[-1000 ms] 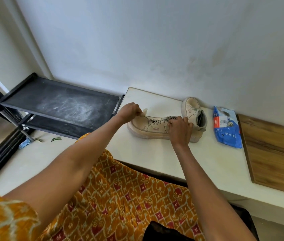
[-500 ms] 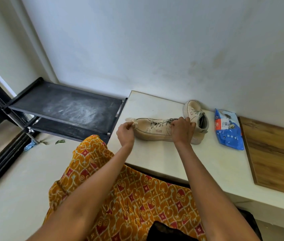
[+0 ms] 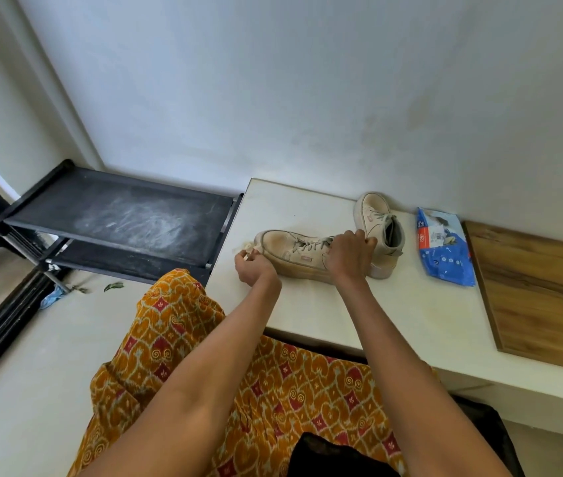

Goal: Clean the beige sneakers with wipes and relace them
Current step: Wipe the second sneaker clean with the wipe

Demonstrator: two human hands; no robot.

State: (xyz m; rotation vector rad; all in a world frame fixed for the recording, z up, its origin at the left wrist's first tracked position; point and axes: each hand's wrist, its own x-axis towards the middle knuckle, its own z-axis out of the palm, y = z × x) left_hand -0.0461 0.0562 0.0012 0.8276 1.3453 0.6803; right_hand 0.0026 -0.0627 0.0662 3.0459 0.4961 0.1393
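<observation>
A crumpled white wipe (image 3: 248, 248) is pinched in the left hand (image 3: 254, 270) at the toe, while the stiff-soled (likely light) beige lace-up sneaker (image 3: 295, 251) is gripped at its collar by the right hand (image 3: 349, 254).

Matt sneaker (image 3: 294, 251), glossy plastic pack (image 3: 445, 256)

Sneakers (image 3: 302, 251) on table (image 3: 393, 315); wipes pack (image 3: 443, 249) right; shelf (image 3: 118, 215) left.

Wall (image 3: 273, 80): plain white, faintly stained, daylit. Counter (image 3: 411, 315): white, low, against the wall. Wood board (image 3: 541, 297): on the counter's right end. Black shelf rack (image 3: 118, 215): two tiers, dusty top, left of the counter. Floor (image 3: 32, 356): pale, with a leaf (image 3: 113, 286).
</observation>
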